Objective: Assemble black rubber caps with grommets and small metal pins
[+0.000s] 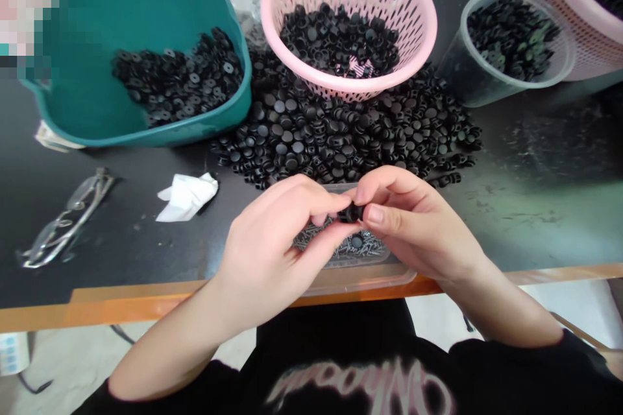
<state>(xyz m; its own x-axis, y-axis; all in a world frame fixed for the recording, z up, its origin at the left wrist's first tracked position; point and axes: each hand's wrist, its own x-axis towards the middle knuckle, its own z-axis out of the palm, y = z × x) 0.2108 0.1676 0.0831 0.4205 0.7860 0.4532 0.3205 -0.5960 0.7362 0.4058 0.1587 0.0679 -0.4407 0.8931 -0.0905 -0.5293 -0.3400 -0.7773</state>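
Fingers (384, 183) pinching black cap (351, 212) over screw-filled tray (360, 280)

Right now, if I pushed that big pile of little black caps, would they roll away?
Probably a few would. The black caps have rounded edges, so ones lying on their sides could roll. Many sit flat, so those would more likely slide. They look light, maybe plastic or rubber.

Left hand (265, 253), right hand (413, 224), holding black piece (351, 212)
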